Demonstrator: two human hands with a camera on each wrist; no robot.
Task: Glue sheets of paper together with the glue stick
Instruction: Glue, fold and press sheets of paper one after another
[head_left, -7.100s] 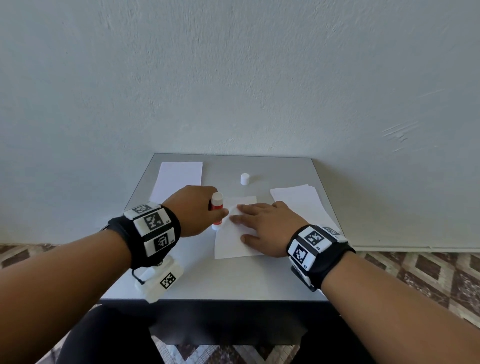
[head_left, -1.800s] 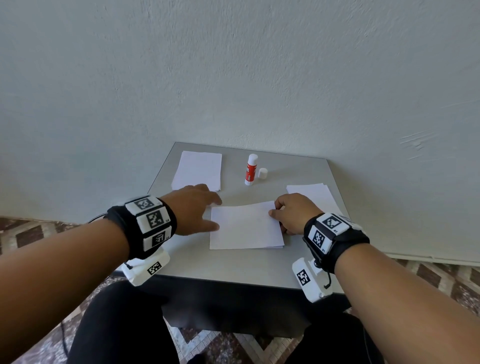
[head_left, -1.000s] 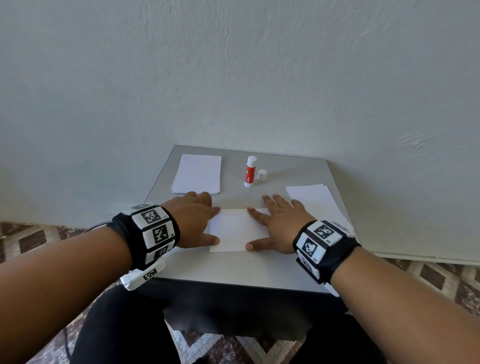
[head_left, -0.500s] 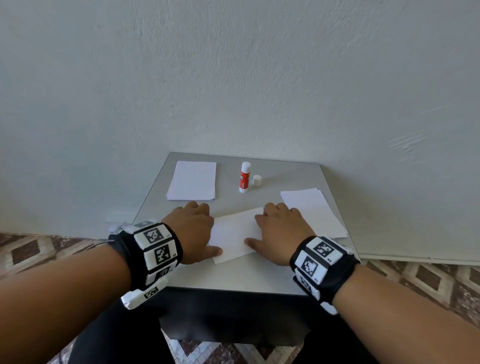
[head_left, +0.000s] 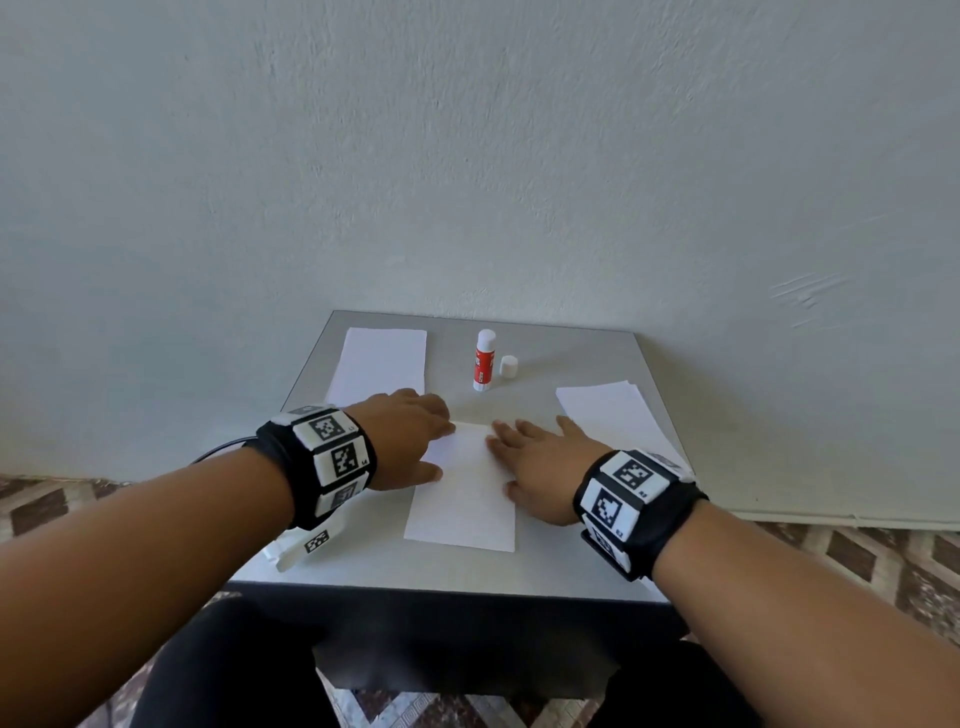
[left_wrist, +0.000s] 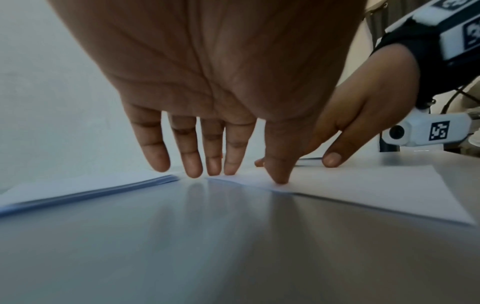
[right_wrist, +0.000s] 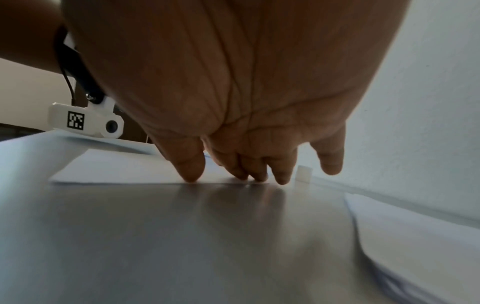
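Note:
The glued white sheets (head_left: 462, 499) lie lengthwise in the middle of the grey table (head_left: 561, 571). My left hand (head_left: 405, 441) rests flat on their left edge, its fingertips (left_wrist: 193, 170) and thumb touching the paper (left_wrist: 363, 191). My right hand (head_left: 540, 457) lies flat on the sheets' right edge with fingers spread, its fingertips (right_wrist: 191, 174) pressing the paper (right_wrist: 124, 168). The red and white glue stick (head_left: 484, 359) stands uncapped at the back, with its white cap (head_left: 509, 366) just right of it. Neither hand holds anything.
One stack of white paper (head_left: 382, 361) lies at the back left, another stack (head_left: 610, 415) at the right edge. The table stands against a pale wall (head_left: 467, 156). Patterned floor tiles (head_left: 857, 561) show on both sides.
The sheets have been turned from lying crosswise to lying lengthwise toward me. Both hands stayed flat on them, now at their far end. The glue stick and cap have not moved.

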